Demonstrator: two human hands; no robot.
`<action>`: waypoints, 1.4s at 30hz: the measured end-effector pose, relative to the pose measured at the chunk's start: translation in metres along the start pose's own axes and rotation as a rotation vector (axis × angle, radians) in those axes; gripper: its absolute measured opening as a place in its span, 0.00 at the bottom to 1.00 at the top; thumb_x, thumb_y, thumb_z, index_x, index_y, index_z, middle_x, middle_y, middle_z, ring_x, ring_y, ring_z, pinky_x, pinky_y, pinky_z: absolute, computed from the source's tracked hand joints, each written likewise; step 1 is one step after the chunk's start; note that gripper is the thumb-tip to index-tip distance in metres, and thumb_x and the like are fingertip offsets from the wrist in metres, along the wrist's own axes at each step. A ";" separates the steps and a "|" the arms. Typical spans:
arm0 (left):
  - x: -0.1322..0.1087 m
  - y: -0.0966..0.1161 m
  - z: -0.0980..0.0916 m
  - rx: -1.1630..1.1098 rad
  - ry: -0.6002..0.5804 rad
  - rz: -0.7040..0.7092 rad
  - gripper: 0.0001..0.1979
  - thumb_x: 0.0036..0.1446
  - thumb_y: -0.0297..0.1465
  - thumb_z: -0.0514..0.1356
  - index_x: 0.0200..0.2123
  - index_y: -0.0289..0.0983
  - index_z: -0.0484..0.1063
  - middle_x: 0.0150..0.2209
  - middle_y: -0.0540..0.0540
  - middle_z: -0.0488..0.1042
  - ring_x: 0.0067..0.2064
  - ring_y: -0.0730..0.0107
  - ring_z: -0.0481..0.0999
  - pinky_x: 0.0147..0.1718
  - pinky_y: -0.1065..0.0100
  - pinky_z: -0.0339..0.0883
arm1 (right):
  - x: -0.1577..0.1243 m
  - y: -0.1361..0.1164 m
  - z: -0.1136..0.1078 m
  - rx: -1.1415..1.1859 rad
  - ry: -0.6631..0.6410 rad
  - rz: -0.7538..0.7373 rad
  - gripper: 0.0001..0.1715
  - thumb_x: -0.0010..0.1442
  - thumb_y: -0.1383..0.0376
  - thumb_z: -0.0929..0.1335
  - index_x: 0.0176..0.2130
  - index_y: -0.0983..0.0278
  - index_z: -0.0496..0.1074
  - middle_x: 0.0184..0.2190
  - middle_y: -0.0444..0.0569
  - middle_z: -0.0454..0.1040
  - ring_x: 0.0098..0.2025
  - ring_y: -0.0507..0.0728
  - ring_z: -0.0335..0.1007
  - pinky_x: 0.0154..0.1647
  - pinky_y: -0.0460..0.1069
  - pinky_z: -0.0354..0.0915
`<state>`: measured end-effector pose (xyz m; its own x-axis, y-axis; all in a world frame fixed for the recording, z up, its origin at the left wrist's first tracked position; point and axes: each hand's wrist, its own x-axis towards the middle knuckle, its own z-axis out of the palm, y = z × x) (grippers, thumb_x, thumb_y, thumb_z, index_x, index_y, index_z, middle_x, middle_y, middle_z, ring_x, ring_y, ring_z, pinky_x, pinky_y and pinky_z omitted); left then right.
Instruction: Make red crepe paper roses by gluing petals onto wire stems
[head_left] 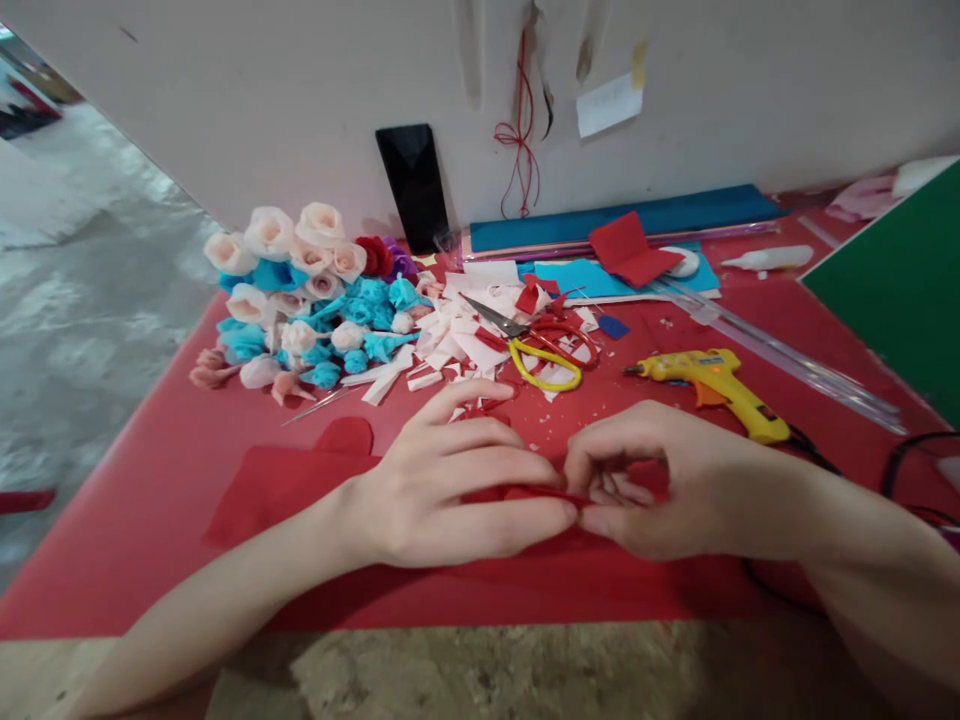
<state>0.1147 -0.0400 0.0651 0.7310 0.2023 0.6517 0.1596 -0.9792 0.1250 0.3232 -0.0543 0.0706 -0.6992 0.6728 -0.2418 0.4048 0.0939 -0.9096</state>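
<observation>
Between the fingertips of both hands is a narrow piece of red crepe paper, mostly covered by the fingers. My left hand grips it with thumb and fingers, the other fingers stretched forward. My right hand pinches its right end between thumb and forefinger. By my left wrist a red paper sheet lies flat, with a rounded red petal at its edge. Scissors with yellow and red handles rest beyond my fingers. A yellow glue gun lies beyond my right hand.
Pink, white and blue paper flowers are heaped at the back left. Paper scraps spread beside them. A black phone leans on the wall. Clear sticks, a glue bottle and a green board are at the right.
</observation>
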 end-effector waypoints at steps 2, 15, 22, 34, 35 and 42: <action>0.000 0.000 0.000 -0.006 -0.003 -0.001 0.02 0.51 0.26 0.60 0.28 0.36 0.72 0.28 0.48 0.78 0.28 0.73 0.75 0.42 0.57 0.67 | 0.000 0.000 0.000 -0.013 0.003 -0.008 0.06 0.54 0.62 0.65 0.28 0.63 0.67 0.21 0.38 0.63 0.23 0.44 0.57 0.22 0.38 0.55; -0.001 0.000 -0.001 0.099 -0.037 -0.015 0.05 0.53 0.27 0.59 0.25 0.38 0.72 0.28 0.52 0.79 0.28 0.75 0.76 0.44 0.57 0.66 | 0.001 -0.006 -0.008 -0.108 -0.018 0.030 0.11 0.57 0.57 0.64 0.33 0.61 0.70 0.25 0.40 0.69 0.26 0.46 0.60 0.25 0.40 0.57; -0.002 0.000 0.004 0.115 -0.001 -0.022 0.06 0.53 0.27 0.59 0.24 0.39 0.71 0.26 0.52 0.79 0.26 0.74 0.75 0.43 0.56 0.66 | 0.003 -0.005 -0.009 -0.138 -0.032 0.055 0.11 0.57 0.59 0.63 0.33 0.62 0.71 0.26 0.40 0.70 0.27 0.46 0.62 0.25 0.41 0.57; -0.002 -0.002 0.006 0.129 -0.041 -0.015 0.08 0.53 0.27 0.58 0.23 0.38 0.71 0.26 0.52 0.78 0.25 0.75 0.74 0.44 0.56 0.66 | 0.005 -0.001 -0.009 -0.165 -0.052 0.098 0.16 0.58 0.56 0.62 0.35 0.64 0.72 0.29 0.44 0.71 0.31 0.50 0.65 0.27 0.44 0.57; -0.002 -0.002 0.006 0.133 -0.041 -0.016 0.07 0.53 0.27 0.58 0.23 0.38 0.71 0.26 0.52 0.78 0.26 0.75 0.74 0.45 0.56 0.65 | 0.005 0.000 -0.009 -0.164 -0.052 0.102 0.16 0.58 0.56 0.61 0.35 0.64 0.72 0.29 0.44 0.71 0.31 0.51 0.65 0.27 0.44 0.56; -0.007 -0.004 0.009 0.110 -0.066 -0.029 0.03 0.52 0.26 0.59 0.28 0.39 0.71 0.28 0.52 0.78 0.28 0.74 0.74 0.47 0.55 0.63 | 0.007 0.006 -0.011 -0.148 -0.080 0.118 0.19 0.59 0.53 0.60 0.36 0.64 0.72 0.29 0.44 0.70 0.31 0.51 0.64 0.28 0.45 0.56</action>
<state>0.1151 -0.0370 0.0536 0.7664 0.2343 0.5981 0.2501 -0.9665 0.0582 0.3265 -0.0410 0.0673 -0.6839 0.6259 -0.3748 0.5648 0.1291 -0.8151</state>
